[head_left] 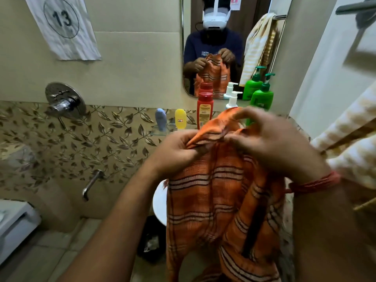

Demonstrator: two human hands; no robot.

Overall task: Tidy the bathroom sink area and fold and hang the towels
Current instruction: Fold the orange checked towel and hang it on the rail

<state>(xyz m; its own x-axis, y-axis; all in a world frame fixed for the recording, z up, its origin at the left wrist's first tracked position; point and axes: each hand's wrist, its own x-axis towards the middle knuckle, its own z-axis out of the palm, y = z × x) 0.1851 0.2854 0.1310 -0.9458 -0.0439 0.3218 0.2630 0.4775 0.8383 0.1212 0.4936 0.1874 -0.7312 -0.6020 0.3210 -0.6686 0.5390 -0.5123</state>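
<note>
- Hanging in front of the person, the orange towel [215,204] drapes down over the white sink [159,202], its top edge bunched at centre.
- Left hand [177,152] pinches the towel's upper left corner, fingers curled round the cloth.
- Right hand [272,147] grips the upper right edge, fingers bent onto the fabric; it is blurred.
- Far behind, on the shelf under the mirror [234,45], stand a red bottle [204,110], a yellow bottle [180,119] and a green pump bottle [261,98].
- A striped cream towel [350,143] hangs at right.

Thin woven cloth towel [205,200], matt
</note>
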